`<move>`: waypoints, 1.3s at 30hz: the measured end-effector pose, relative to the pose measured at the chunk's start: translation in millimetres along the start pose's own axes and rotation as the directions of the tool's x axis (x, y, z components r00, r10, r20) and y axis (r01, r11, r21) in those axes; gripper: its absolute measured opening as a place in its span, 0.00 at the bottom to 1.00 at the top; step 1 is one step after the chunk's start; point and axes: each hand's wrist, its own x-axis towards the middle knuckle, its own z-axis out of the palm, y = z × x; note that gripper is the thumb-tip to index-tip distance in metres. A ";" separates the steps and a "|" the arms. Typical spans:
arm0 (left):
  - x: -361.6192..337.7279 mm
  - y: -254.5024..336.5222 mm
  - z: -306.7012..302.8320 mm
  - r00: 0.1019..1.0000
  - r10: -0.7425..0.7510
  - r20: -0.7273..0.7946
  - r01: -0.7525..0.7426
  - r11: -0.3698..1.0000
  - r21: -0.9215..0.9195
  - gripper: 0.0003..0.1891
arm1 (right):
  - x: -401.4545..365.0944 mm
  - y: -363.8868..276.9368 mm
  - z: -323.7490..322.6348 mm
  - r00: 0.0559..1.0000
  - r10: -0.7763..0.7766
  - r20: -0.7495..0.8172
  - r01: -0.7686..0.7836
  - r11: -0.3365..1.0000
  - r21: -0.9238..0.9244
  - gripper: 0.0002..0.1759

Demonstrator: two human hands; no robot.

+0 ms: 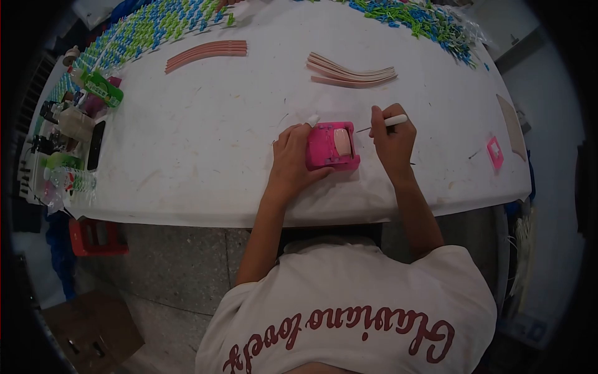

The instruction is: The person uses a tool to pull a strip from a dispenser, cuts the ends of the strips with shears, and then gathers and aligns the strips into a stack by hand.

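My left hand [289, 153] is wrapped around the left side of a bright pink block-shaped holder [321, 149], which sits on the white table cover. Set into the holder is a pale peach, rounded piece [342, 142]. A small white object [313, 119] shows at my left fingertips, by the holder's upper edge. To the right, my right hand [393, 143] is closed in a pen grip on a thin-tipped tool with a white handle [396, 119]. The tool's dark, narrow tip points left and stands close to the holder's right edge.
Two bundles of pinkish strips, one left [208, 53] and one right [352, 73], lie farther back. Green and blue pieces [423, 25] are heaped along the far edge. Bottles [75, 179] and a black phone [96, 145] stand left; a small pink frame [494, 153] lies right.
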 end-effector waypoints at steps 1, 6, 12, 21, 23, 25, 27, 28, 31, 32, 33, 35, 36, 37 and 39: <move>-0.7 2.1 -0.6 1.000 -0.014 0.011 0.014 1.000 0.000 0.51 | -0.8 1.9 -2.3 0.994 -0.101 -0.049 0.095 0.988 -0.120 0.16; -0.4 -6.6 2.7 1.000 0.021 -0.010 -0.021 0.998 0.055 0.51 | -2.2 -11.3 -11.8 0.997 0.059 -0.051 -0.043 0.963 0.265 0.14; -2.8 2.9 -2.9 0.999 0.033 -0.010 -0.032 0.999 0.035 0.51 | -8.7 18.4 -12.2 0.980 0.194 -0.048 -0.150 0.874 0.462 0.13; -1.8 0.9 -4.1 0.998 0.059 0.007 -0.060 0.998 0.030 0.49 | -12.0 69.7 -30.1 0.697 0.716 -0.026 -0.326 0.350 0.878 0.14; -0.8 -0.2 -3.9 0.998 0.064 0.006 -0.064 0.997 0.038 0.48 | -10.5 70.4 -28.2 0.696 0.717 -0.027 -0.325 0.349 0.879 0.14; -1.4 0.0 -4.1 0.998 0.066 0.007 -0.066 0.997 0.043 0.48 | -11.8 69.9 -26.3 0.684 0.729 0.023 -0.367 0.317 0.874 0.14; -0.9 0.6 -4.5 0.998 0.056 0.015 -0.057 0.997 0.048 0.48 | -12.7 71.5 -25.7 0.690 0.723 0.030 -0.367 0.315 0.875 0.14; -1.0 0.1 -4.2 0.998 0.056 0.014 -0.057 0.997 0.048 0.48 | -12.1 72.2 -26.2 0.699 0.714 0.032 -0.363 0.316 0.876 0.14; -0.5 -0.9 -3.5 0.998 0.056 0.011 -0.056 0.998 0.033 0.49 | -11.7 74.2 -27.1 0.691 0.722 0.033 -0.360 0.305 0.882 0.14; -0.4 -1.1 -3.5 0.998 0.065 0.005 -0.065 0.997 0.033 0.49 | -11.1 74.8 -26.8 0.691 0.722 0.036 -0.362 0.303 0.881 0.14; -0.7 -1.3 -3.8 0.997 0.074 0.001 -0.074 0.997 0.034 0.49 | -11.2 75.3 -26.6 0.693 0.720 0.035 -0.359 0.303 0.882 0.14; -0.8 -0.9 -5.1 0.997 0.073 0.006 -0.073 0.997 0.033 0.49 | -12.1 74.6 -26.4 0.693 0.721 0.032 -0.357 0.304 0.883 0.15; -0.3 -0.7 -5.3 0.997 0.076 0.008 -0.076 0.997 0.031 0.49 | -11.8 73.4 -26.3 0.690 0.723 0.035 -0.361 0.302 0.882 0.15; -0.4 -0.8 -4.8 0.997 0.076 0.008 -0.076 0.997 0.030 0.49 | -11.7 72.8 -26.8 0.689 0.724 0.037 -0.365 0.301 0.881 0.15; 0.0 -1.2 -4.7 0.997 0.075 0.011 -0.075 0.996 0.038 0.49 | -11.7 73.6 -27.2 0.690 0.723 0.038 -0.364 0.301 0.881 0.15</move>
